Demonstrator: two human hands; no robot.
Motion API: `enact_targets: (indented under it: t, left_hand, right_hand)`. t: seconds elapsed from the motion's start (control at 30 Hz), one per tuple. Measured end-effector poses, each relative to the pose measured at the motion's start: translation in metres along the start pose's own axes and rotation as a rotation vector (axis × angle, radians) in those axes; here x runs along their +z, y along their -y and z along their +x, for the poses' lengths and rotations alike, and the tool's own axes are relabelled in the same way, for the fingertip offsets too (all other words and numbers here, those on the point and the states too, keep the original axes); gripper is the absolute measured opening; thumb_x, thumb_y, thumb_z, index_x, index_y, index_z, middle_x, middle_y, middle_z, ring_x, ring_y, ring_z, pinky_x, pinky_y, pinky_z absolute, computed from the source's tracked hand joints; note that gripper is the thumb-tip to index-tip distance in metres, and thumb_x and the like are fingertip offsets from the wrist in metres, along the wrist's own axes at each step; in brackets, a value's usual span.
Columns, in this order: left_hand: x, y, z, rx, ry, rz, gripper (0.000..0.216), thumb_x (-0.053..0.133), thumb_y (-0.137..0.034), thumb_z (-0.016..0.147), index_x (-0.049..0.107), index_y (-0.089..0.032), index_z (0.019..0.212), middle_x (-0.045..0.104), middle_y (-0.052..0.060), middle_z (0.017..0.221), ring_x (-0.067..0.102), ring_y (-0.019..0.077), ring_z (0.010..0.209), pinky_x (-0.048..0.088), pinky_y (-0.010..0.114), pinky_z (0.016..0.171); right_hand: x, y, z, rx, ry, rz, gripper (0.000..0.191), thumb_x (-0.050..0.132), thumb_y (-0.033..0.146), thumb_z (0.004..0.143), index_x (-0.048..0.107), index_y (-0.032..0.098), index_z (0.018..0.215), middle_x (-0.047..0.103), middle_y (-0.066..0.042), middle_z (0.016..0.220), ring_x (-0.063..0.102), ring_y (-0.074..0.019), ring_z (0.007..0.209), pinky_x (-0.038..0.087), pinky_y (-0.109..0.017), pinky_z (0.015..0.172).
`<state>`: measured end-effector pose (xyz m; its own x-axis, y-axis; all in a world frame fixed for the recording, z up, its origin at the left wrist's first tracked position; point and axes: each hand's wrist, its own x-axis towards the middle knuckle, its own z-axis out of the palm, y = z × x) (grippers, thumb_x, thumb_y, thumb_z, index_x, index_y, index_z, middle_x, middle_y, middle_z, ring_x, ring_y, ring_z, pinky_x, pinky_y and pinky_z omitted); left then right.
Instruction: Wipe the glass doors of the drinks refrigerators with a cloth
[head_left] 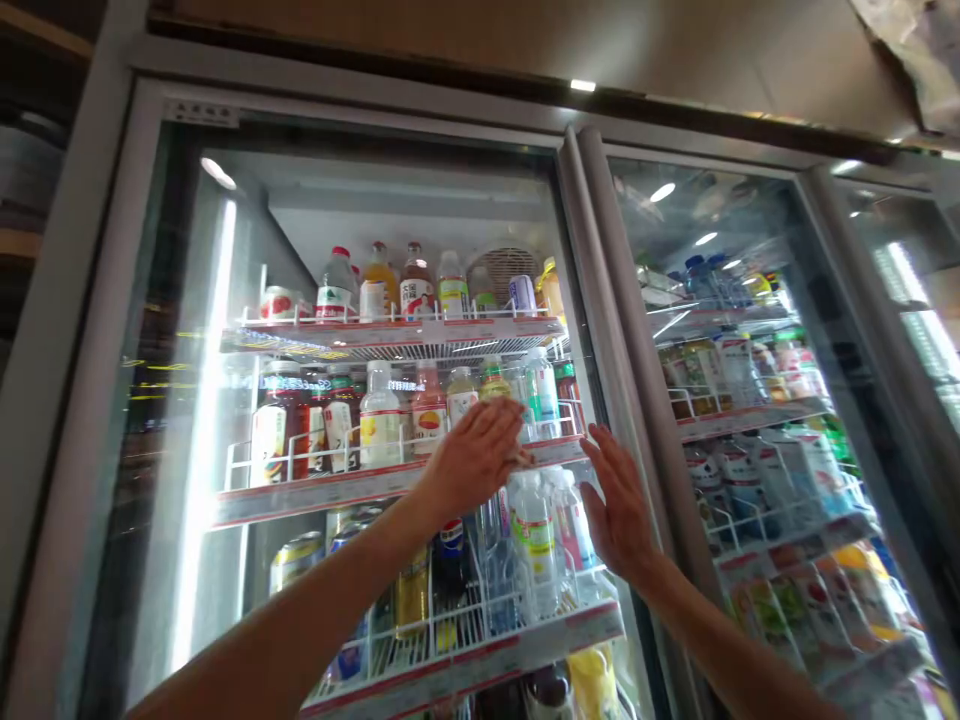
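Observation:
My left hand (pixel 480 452) is raised in front of the glass door (pixel 420 185) of a drinks fridge, level with the middle shelf. Its fingers are pressed together and point right. A small pale patch shows beneath the fingertips; what it is I cannot make out. To the right, my right hand (pixel 616 500) is up with its fingers apart and holds nothing. It is close to the long grey door handle (pixel 615 300). Behind the hands, through the glass, stand a pink juice bottle (pixel 429 408), a clear bottle with a green and yellow label (pixel 534 535) and a Pepsi bottle (pixel 451 560).
White wire shelves (pixel 315 492) carry rows of bottles and cans. A second glass door (pixel 720 230) with stocked shelves is on the right. A bright light strip (pixel 202 430) runs down the left inside. Brown panelling (pixel 450 50) is above the fridge.

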<state>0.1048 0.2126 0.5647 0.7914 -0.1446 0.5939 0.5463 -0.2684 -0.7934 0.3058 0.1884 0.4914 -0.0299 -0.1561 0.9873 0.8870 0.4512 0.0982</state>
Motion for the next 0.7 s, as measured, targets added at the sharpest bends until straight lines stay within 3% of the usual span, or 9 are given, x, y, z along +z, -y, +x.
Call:
enact_targets:
  t: [0.07,0.2,0.23,0.33,0.37,0.4,0.53,0.57,0.7]
  left_hand:
    - [-0.007,0.004,-0.023,-0.040,0.007,0.028,0.048,0.038,-0.035,0.089,0.040,-0.010,0.130,0.039,0.009,0.142,0.028,0.0245,0.135,0.021,0.042,0.113]
    - [-0.020,0.006,-0.063,0.268,0.056,-0.029,0.042,0.037,-0.035,0.089,0.047,-0.018,0.126,0.040,0.000,0.142,0.028,0.0171,0.135,0.020,0.035,0.114]
    - [-0.023,0.010,-0.069,0.229,0.045,-0.016,0.042,0.037,-0.035,0.089,0.047,-0.018,0.127,0.041,0.000,0.142,0.028,0.0167,0.135,0.021,0.035,0.114]
    - [-0.030,0.025,-0.079,-0.124,-0.029,0.094,0.047,0.039,-0.031,0.088,0.043,-0.013,0.130,0.042,0.008,0.140,0.025,0.0215,0.136,0.027,0.040,0.111]
    - [-0.032,0.027,-0.083,-0.177,-0.039,0.113,0.048,0.040,-0.030,0.087,0.042,-0.011,0.131,0.041,0.010,0.140,0.024,0.0230,0.137,0.028,0.041,0.110]
    - [-0.034,0.028,-0.087,-0.145,-0.029,0.110,0.048,0.041,-0.030,0.087,0.042,-0.011,0.131,0.040,0.010,0.141,0.023,0.0235,0.137,0.028,0.041,0.111]
    - [-0.042,0.037,-0.109,0.222,0.074,0.020,0.047,0.040,-0.033,0.087,0.042,-0.019,0.131,0.037,0.001,0.144,0.024,0.0178,0.137,0.026,0.034,0.113]
    - [-0.045,0.045,-0.113,0.180,0.067,0.034,0.048,0.040,-0.033,0.087,0.040,-0.018,0.133,0.038,0.001,0.143,0.024,0.0175,0.137,0.027,0.034,0.112]
    - [-0.055,0.073,-0.127,-0.240,-0.062,0.156,0.059,0.044,-0.028,0.086,0.026,-0.010,0.139,0.038,0.014,0.142,0.022,0.0248,0.138,0.030,0.045,0.110]
  right_hand:
    - [0.008,0.010,-0.001,-0.003,0.030,-0.029,0.053,0.036,0.022,0.090,0.025,0.026,0.142,0.037,-0.009,0.144,0.030,-0.0232,0.135,0.030,-0.050,0.107]
    - [0.024,0.027,-0.001,-0.063,0.096,-0.067,0.055,0.037,0.020,0.089,0.024,0.022,0.142,0.037,-0.011,0.144,0.026,-0.0233,0.137,0.027,-0.050,0.108]
    - [0.028,0.030,-0.001,-0.073,0.109,-0.070,0.055,0.038,0.020,0.089,0.024,0.022,0.142,0.037,-0.011,0.144,0.025,-0.0234,0.137,0.027,-0.050,0.108]
    - [0.036,0.041,-0.002,-0.085,0.140,-0.069,0.055,0.040,0.021,0.088,0.026,0.021,0.141,0.036,-0.011,0.144,0.023,-0.0239,0.138,0.027,-0.051,0.108]
    - [0.038,0.045,-0.003,-0.091,0.150,-0.066,0.055,0.040,0.021,0.088,0.027,0.021,0.141,0.036,-0.011,0.144,0.023,-0.0239,0.138,0.027,-0.051,0.108]
    - [0.039,0.049,-0.004,-0.102,0.161,-0.060,0.054,0.040,0.021,0.088,0.028,0.020,0.140,0.036,-0.011,0.144,0.023,-0.0237,0.138,0.027,-0.051,0.108]
    - [0.042,0.067,-0.007,-0.176,0.205,-0.023,0.051,0.041,0.018,0.086,0.034,0.019,0.137,0.038,-0.011,0.143,0.023,-0.0230,0.138,0.029,-0.049,0.108]
    - [0.042,0.070,-0.007,-0.182,0.210,-0.018,0.051,0.041,0.018,0.086,0.034,0.019,0.136,0.038,-0.011,0.143,0.023,-0.0230,0.138,0.029,-0.049,0.108]
    - [0.043,0.081,-0.005,-0.164,0.216,-0.003,0.051,0.040,0.017,0.086,0.034,0.019,0.136,0.037,-0.011,0.144,0.023,-0.0228,0.138,0.027,-0.050,0.108]
